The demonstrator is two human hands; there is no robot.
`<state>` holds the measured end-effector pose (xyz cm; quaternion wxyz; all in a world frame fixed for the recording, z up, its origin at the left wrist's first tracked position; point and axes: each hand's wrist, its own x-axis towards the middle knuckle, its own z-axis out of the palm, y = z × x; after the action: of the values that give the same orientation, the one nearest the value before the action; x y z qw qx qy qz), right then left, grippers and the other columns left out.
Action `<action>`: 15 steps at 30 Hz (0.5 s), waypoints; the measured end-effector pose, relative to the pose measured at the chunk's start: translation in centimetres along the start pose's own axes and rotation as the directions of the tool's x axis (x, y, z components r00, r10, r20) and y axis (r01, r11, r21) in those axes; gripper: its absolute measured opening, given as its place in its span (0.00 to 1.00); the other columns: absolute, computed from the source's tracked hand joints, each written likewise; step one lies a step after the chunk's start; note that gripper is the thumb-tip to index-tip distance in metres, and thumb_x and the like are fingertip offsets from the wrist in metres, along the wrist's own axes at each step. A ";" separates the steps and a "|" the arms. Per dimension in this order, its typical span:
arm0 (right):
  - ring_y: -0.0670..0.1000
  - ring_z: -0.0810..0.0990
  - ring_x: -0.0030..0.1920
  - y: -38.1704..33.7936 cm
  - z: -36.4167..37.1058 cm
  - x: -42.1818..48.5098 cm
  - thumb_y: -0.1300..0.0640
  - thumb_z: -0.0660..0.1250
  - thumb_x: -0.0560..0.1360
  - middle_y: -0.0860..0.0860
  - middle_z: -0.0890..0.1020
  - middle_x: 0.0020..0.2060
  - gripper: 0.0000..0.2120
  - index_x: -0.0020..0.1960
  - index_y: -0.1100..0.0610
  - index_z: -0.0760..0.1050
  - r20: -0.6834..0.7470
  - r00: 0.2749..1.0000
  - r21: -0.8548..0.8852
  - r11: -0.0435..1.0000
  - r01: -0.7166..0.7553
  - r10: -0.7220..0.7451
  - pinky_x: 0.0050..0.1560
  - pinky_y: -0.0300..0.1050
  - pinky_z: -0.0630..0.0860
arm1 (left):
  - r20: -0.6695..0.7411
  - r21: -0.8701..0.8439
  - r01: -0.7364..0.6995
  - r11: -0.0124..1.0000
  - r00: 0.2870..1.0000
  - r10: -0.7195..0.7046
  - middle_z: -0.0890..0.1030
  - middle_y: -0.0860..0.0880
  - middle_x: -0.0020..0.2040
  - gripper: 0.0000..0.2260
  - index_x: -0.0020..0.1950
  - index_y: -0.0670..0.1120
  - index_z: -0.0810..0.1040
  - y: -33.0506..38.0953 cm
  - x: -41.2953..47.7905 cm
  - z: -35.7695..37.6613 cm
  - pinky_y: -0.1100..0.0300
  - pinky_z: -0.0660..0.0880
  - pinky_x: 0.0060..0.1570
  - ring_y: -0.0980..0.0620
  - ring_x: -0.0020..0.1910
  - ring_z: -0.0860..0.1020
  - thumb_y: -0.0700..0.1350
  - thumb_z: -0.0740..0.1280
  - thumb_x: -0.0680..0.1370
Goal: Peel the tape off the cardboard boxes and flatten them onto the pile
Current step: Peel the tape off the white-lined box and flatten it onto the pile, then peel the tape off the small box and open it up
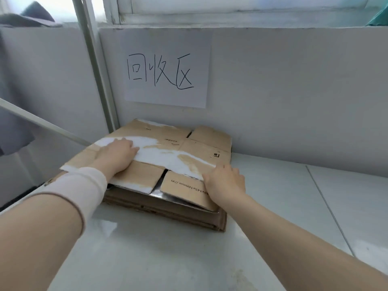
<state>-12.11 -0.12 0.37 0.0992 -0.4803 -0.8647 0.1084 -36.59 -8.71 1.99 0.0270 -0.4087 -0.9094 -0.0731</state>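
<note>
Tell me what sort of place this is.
Likely a recycling corner indoors: a handwritten sign reading 回收区, recycling area, hangs on the grey wall, and a pile of flattened cardboard lies right below it.

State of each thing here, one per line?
Top box: flattened, on the pile, face torn white.
Pile: flat cardboard, stacked by the wall.
Left hand: flat, pressing the top box.
Right hand: flat, pressing the top box.
Sign: stuck on the wall.
</note>
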 end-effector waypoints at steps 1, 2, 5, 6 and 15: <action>0.59 0.67 0.63 0.3 -1.1 -0.3 0.51 0.52 0.79 0.56 0.71 0.63 0.19 0.65 0.60 0.63 0.010 1.000 0.042 0.999 0.016 -0.016 0.57 0.50 0.65 | 0.000 0.021 -0.034 0.999 0.999 0.034 0.70 0.42 0.68 0.19 0.67 0.43 0.70 1.1 -1.0 -1.2 0.49 0.65 0.64 0.42 0.66 0.68 0.51 0.50 0.82; 0.59 0.68 0.63 0.8 -2.2 -0.9 0.51 0.52 0.79 0.56 0.71 0.63 0.18 0.65 0.59 0.63 0.006 0.999 0.068 0.997 0.038 -0.038 0.56 0.51 0.66 | -0.005 0.061 -0.067 0.996 0.998 0.067 0.71 0.44 0.68 0.19 0.67 0.45 0.69 2.5 -2.2 -2.4 0.50 0.66 0.64 0.43 0.66 0.69 0.51 0.51 0.81; 0.58 0.68 0.65 3.7 -5.3 -3.9 0.50 0.52 0.79 0.56 0.71 0.65 0.20 0.67 0.58 0.63 -0.047 0.991 -0.020 0.992 0.124 -0.125 0.60 0.52 0.66 | -0.062 0.193 -0.155 0.969 0.983 0.170 0.73 0.45 0.66 0.19 0.69 0.47 0.68 7.2 -6.6 -6.1 0.52 0.69 0.59 0.44 0.63 0.72 0.53 0.52 0.81; 0.58 0.67 0.65 5.0 -6.2 -5.2 0.50 0.52 0.80 0.56 0.70 0.65 0.20 0.68 0.59 0.63 -0.057 0.988 -0.074 0.988 0.139 -0.143 0.62 0.53 0.66 | -0.076 0.222 -0.194 0.956 0.974 0.215 0.74 0.45 0.65 0.19 0.68 0.47 0.68 9.0 -8.3 -7.1 0.52 0.70 0.57 0.44 0.62 0.73 0.53 0.52 0.81; 0.57 0.70 0.64 22.3 -15.9 -19.0 0.50 0.53 0.79 0.55 0.71 0.65 0.21 0.68 0.58 0.64 -0.184 0.983 -0.280 0.960 -0.028 -0.025 0.61 0.51 0.67 | -0.016 0.439 -0.532 0.724 0.801 0.599 0.74 0.45 0.65 0.16 0.64 0.46 0.70 27.8 -22.6 -8.6 0.55 0.64 0.62 0.46 0.64 0.71 0.51 0.53 0.81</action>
<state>20.16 -3.34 7.96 0.1100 -0.4984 -0.8578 -0.0607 -0.95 -8.54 11.14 0.2052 -0.6445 -0.7296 0.1010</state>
